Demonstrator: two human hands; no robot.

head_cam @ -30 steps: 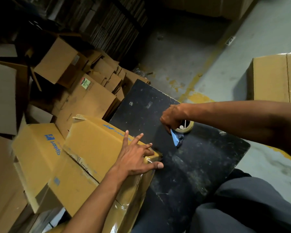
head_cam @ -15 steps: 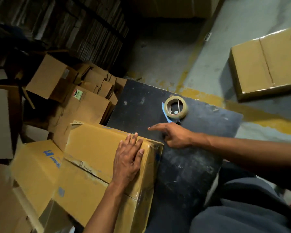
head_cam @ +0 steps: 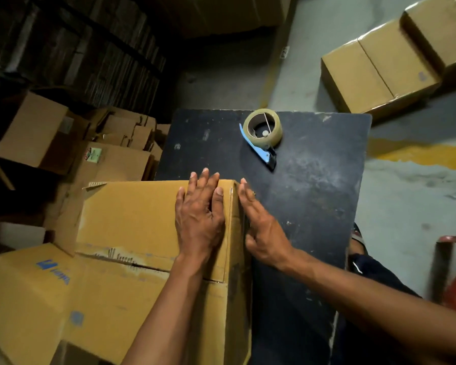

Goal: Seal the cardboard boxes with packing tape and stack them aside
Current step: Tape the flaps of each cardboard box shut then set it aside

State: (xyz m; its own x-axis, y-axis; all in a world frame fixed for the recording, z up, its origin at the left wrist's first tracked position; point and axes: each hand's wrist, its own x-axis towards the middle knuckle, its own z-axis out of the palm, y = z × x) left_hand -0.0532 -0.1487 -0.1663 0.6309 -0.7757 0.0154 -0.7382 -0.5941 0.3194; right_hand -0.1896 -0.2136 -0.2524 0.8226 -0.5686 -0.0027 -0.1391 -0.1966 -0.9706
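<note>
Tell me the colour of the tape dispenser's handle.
Light blue; the tape dispenser lies on the black table, clearest in the head view.

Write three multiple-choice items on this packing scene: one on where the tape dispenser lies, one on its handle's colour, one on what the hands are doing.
1. Where is the tape dispenser?
A. On the dark board
B. On top of the box
C. In the right hand

2. What colour is its handle?
A. Red
B. Light blue
C. Green

3. How do the hands meet the box?
A. Both grip its flaps
B. Neither touches it
C. Both press flat on it

Answers:
1 A: it lies on the black board, beyond the fingertips, touched by no hand.
2 B: the handle under the roll is light blue.
3 C: the left hand lies flat on the box's top, and the right hand presses straight fingers along its side edge.
</note>
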